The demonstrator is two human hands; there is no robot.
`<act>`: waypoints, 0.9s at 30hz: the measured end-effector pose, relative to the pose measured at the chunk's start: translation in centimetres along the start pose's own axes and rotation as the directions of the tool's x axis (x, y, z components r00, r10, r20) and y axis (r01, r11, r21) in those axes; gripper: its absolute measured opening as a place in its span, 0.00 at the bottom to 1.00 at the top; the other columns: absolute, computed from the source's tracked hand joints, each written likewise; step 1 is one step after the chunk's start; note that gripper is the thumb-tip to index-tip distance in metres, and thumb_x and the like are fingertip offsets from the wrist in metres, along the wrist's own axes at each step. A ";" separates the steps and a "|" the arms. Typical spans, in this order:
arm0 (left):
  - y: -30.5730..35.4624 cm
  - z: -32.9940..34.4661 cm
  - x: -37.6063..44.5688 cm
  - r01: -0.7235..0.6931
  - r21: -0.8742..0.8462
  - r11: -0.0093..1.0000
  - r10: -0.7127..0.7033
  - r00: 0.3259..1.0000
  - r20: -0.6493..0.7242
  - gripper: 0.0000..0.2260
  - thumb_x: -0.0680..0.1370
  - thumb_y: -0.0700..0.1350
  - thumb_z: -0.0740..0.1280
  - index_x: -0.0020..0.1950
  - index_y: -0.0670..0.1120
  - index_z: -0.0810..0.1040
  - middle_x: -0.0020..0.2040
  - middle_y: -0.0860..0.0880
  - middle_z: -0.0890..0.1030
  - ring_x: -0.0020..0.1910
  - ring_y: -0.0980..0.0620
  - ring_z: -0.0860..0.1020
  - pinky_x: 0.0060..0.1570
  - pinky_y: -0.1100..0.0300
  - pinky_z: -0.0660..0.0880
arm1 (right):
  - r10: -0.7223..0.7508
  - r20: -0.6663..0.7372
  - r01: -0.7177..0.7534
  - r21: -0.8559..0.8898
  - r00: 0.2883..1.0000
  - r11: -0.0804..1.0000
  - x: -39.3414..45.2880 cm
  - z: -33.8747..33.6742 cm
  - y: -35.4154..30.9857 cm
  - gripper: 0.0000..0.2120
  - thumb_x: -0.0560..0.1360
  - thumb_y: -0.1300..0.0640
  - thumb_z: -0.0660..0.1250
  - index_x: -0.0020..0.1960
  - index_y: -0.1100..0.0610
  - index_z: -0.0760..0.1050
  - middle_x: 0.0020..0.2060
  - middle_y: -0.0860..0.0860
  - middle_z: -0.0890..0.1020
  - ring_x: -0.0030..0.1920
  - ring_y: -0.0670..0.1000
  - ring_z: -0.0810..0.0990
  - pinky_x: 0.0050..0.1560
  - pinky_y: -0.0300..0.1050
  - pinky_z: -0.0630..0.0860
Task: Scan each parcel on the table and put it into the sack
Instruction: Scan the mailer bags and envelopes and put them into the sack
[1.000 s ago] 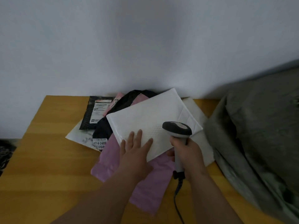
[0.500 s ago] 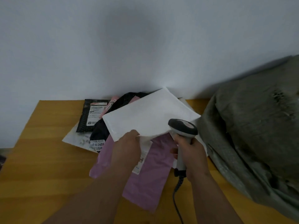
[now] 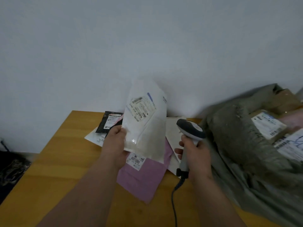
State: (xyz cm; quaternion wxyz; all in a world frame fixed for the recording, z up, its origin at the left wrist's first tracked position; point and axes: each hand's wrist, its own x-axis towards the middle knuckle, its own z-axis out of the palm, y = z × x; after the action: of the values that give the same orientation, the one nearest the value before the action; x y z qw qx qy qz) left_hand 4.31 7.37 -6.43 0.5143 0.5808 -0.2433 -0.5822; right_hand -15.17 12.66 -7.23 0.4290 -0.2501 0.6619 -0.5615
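**White mailer held up beside scanner**

The left hand (image 3: 115,145) grips a white padded mailer (image 3: 146,118) upright, label facing the camera. Just right, the right hand (image 3: 195,151) clasps a grey handheld scanner (image 3: 190,128); the grey-green fabric sack (image 3: 242,145) lies beyond it.

glossy plastic mailer (image 3: 146,122), wooden table (image 3: 57,161), rough cloth sack (image 3: 237,145)

Bare table (image 3: 54,169) left of the parcel pile (image 3: 144,177); bulky sack (image 3: 242,145) crowding the right.
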 end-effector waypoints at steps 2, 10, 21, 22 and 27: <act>-1.1 -0.9 -0.5 0.059 -0.064 0.996 -0.061 0.998 -0.022 0.08 0.83 0.41 0.60 0.55 0.50 0.77 0.51 0.45 0.82 0.47 0.42 0.81 0.39 0.48 0.80 | 0.009 0.029 -0.009 -0.025 1.000 1.000 -0.8 -0.5 0.2 0.05 0.78 0.54 0.69 0.46 0.55 0.77 0.39 0.50 0.83 0.36 0.47 0.83 0.38 0.43 0.79; -7.5 -4.5 -0.4 0.224 -0.003 0.975 -0.222 0.961 -0.165 0.09 0.82 0.43 0.59 0.56 0.53 0.76 0.51 0.43 0.78 0.48 0.40 0.79 0.47 0.43 0.79 | 0.166 0.115 -0.140 -0.205 0.979 0.969 -2.4 -0.5 1.9 0.14 0.77 0.48 0.69 0.48 0.59 0.80 0.28 0.47 0.83 0.30 0.44 0.81 0.36 0.43 0.76; -9.1 -7.9 1.6 0.131 0.232 0.964 -0.099 0.985 -0.142 0.11 0.81 0.40 0.63 0.57 0.57 0.74 0.51 0.46 0.80 0.49 0.43 0.79 0.49 0.46 0.79 | 0.314 0.175 -0.284 -0.177 0.933 0.942 -3.5 4.1 4.2 0.12 0.78 0.52 0.69 0.49 0.62 0.81 0.38 0.56 0.86 0.34 0.52 0.85 0.39 0.48 0.81; -9.2 -8.0 1.8 0.139 0.231 0.963 -0.108 0.984 -0.144 0.12 0.81 0.40 0.63 0.58 0.57 0.74 0.50 0.47 0.80 0.48 0.44 0.79 0.48 0.48 0.79 | 0.320 0.180 -0.293 -0.161 0.930 0.942 -3.4 4.4 4.3 0.12 0.78 0.52 0.69 0.49 0.62 0.81 0.37 0.57 0.86 0.34 0.52 0.85 0.38 0.48 0.81; -9.9 -8.1 2.1 0.184 0.213 0.960 -0.153 0.977 -0.151 0.16 0.80 0.35 0.58 0.57 0.56 0.71 0.48 0.50 0.78 0.45 0.47 0.78 0.44 0.53 0.77 | 0.421 0.195 -0.425 -0.025 0.886 0.905 -3.1 5.3 4.1 0.13 0.79 0.52 0.67 0.48 0.63 0.78 0.33 0.57 0.83 0.32 0.53 0.83 0.37 0.46 0.79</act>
State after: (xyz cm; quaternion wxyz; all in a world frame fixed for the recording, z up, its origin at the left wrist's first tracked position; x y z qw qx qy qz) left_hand 9.14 11.53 -17.69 0.4083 0.6916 -0.2228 -0.5526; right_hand -8.46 13.41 -10.29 0.6062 -0.1499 0.6499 -0.4332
